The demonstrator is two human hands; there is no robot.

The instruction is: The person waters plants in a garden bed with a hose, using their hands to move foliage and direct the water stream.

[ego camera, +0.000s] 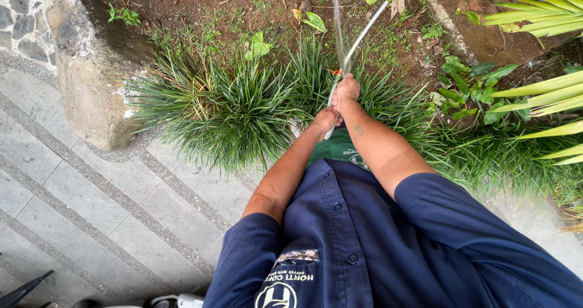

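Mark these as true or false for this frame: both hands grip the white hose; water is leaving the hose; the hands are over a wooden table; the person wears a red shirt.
1. Both hands grip the white hose: true; the right hand is ahead of the left hand.
2. Water leaves the hose: true; a thin stream runs out over the soil.
3. The hands are over a wooden table: false; they are over the grass clumps beside stone paving.
4. The shirt is red: false; the shirt is dark blue.
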